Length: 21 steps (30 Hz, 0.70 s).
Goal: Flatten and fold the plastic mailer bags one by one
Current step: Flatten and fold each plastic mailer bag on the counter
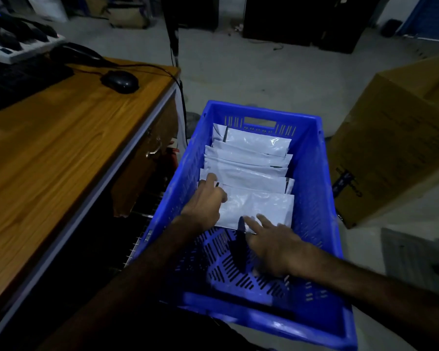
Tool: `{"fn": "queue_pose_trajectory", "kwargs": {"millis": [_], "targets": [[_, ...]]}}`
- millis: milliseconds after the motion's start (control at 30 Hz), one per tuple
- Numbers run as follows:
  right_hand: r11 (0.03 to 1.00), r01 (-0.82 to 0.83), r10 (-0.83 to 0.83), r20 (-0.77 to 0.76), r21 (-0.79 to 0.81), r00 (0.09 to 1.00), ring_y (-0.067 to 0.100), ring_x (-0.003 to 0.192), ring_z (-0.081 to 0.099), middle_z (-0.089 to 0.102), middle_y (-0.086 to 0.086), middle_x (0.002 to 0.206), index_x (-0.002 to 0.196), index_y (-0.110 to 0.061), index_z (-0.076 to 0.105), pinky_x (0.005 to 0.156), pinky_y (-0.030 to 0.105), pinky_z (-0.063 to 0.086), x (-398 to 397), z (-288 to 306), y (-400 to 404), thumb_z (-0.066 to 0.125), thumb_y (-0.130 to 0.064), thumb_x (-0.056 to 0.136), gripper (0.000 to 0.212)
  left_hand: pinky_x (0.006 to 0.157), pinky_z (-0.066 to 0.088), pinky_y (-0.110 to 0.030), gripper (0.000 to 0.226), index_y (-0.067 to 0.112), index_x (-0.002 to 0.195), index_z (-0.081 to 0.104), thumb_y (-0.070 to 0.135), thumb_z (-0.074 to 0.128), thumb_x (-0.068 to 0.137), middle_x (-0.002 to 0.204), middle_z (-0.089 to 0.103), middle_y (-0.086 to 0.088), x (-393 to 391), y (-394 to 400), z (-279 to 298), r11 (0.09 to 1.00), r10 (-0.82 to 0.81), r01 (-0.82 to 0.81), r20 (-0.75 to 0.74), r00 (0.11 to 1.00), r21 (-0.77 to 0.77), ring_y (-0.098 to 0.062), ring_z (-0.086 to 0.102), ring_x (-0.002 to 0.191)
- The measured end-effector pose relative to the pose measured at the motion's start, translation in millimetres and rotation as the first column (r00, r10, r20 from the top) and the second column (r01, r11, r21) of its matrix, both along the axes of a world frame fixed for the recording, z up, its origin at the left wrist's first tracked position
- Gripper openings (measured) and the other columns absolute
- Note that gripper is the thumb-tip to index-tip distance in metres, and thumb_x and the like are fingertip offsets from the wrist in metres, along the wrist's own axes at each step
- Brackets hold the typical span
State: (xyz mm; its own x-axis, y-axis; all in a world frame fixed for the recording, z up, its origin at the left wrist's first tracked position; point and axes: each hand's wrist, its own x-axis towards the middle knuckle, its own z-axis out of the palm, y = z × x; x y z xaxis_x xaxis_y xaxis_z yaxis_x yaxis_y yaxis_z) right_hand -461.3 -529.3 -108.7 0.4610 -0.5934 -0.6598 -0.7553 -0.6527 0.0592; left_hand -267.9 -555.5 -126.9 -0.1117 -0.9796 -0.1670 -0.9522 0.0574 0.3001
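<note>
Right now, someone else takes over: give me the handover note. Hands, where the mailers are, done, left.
Left hand: inside the blue crate, fingers loosely curled on the left edge of the nearest mailer; a firm grip is not visible.
Right hand: open, straight fingers touching the near edge of that same mailer.
Mailers: a row of white folded bags overlapping from the crate's far end toward the middle; near half of the crate floor is bare.
Done: the bags in the row look flattened and folded.
Left: settle the nearest mailer into the row. No unfolded bags are in view, so the remaining count is unknown.
</note>
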Motion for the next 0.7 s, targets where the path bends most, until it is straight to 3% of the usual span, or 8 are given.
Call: {"fn": "queue_pose_trajectory", "kwargs": {"millis": [133,200,300,433,567,633,700], "targets": [[0.995,0.024,-0.016,-0.072,0.101,0.997,0.042,0.157,0.000,-0.017,0.005,0.171,0.163,-0.016,0.020,0.119,0.059,0.032,1.3,-10.2,-15.0,0.069,-0.048,0.095,0.089,0.122,0.027,-0.051,0.036,0.012,0.129,0.063,0.011,0.063,0.094,0.171,-0.010,-0.018,-6.7,13.5,10.0,0.989,-0.142,0.123,0.271,0.952,0.087,-0.044,0.004,0.156],[0.989,0.041,-0.028,-0.095,0.143,0.995,0.043,0.156,0.004,-0.018,0.002,0.171,0.163,-0.018,0.021,0.120,0.059,0.030,3.2,-10.8,-19.7,0.067,-0.055,0.095,0.091,0.124,0.020,-0.056,0.036,0.015,0.132,0.061,0.022,0.062,0.096,0.171,-0.014,-0.019,-12.0,24.8,7.9,0.982,-0.178,0.145,0.327,0.928,0.124,-0.049,-0.007,0.156],[0.982,0.063,-0.041,-0.128,0.176,0.991,0.045,0.156,-0.001,-0.028,0.005,0.168,0.166,-0.027,0.007,0.123,0.058,0.025,5.0,-10.8,-20.9,0.065,-0.054,0.096,0.094,0.126,0.013,-0.057,0.035,0.012,0.128,0.059,0.032,0.054,0.100,0.170,-0.013,-0.022,-18.3,46.3,2.5,0.969,-0.207,0.153,0.303,0.930,0.193,-0.054,-0.013,0.153],[0.982,0.077,-0.054,-0.137,0.172,0.989,0.048,0.155,0.007,-0.028,0.010,0.168,0.165,-0.034,-0.001,0.120,0.059,0.029,11.2,-4.7,-17.9,0.061,-0.051,0.099,0.092,0.124,0.015,-0.061,0.038,0.015,0.131,0.059,0.037,0.048,0.103,0.171,-0.013,-0.019,-23.6,59.7,9.2,0.972,-0.153,0.076,0.359,0.921,0.221,-0.057,-0.015,0.152],[0.980,0.094,-0.074,-0.122,0.174,0.990,0.048,0.148,0.030,-0.024,0.015,0.168,0.161,-0.039,-0.019,0.114,0.056,0.039,16.0,-4.7,-14.1,0.062,-0.044,0.099,0.102,0.122,0.016,-0.062,0.041,0.022,0.138,0.058,0.040,0.044,0.104,0.172,-0.008,-0.017,-32.8,60.1,15.5,0.983,-0.087,0.011,0.407,0.909,0.185,-0.058,-0.013,0.151],[0.979,0.099,-0.078,-0.121,0.180,0.990,0.047,0.144,0.039,-0.021,0.019,0.168,0.157,-0.042,-0.025,0.111,0.054,0.044,18.8,-6.3,-14.3,0.063,-0.041,0.099,0.106,0.122,0.017,-0.061,0.048,0.023,0.145,0.053,0.044,0.046,0.103,0.173,0.003,-0.017,-37.6,62.7,15.3,0.978,-0.104,0.024,0.384,0.917,0.208,-0.055,-0.004,0.154],[0.979,0.102,-0.083,-0.113,0.178,0.990,0.046,0.147,0.035,-0.010,0.023,0.170,0.156,-0.042,-0.028,0.113,0.055,0.041,22.7,-5.3,-15.0,0.063,-0.043,0.099,0.108,0.120,0.023,-0.057,0.060,0.021,0.154,0.043,0.048,0.050,0.100,0.170,0.019,-0.018,-39.1,63.4,12.0,0.960,-0.141,0.048,0.326,0.935,0.277,-0.047,0.017,0.154]]}}
